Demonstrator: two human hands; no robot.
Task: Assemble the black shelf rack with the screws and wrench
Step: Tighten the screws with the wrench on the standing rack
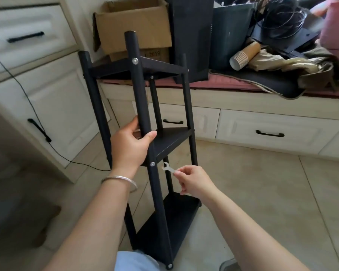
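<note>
Matt black rack [139, 98], shiny metal wrench [169, 168] (screws [135, 60] too), cardboard box [133, 26].

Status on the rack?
Left hand grips front post. Right hand pinches wrench, short of screw. Rack upright, nothing blocking.

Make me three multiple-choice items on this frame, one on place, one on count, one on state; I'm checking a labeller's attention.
1. Where does the wrench sit?
A. on the floor
B. in the right hand
C. on the top shelf

2. How many shelves does the black shelf rack show?
A. two
B. three
C. five

3. What is the left hand doing?
A. gripping the front pole
B. resting open on the floor
C. holding a cup

Answers: B, fingertips pinch it beside the middle screw; B, top, middle and bottom shelves show; A, fingers wrap the pole.
</note>
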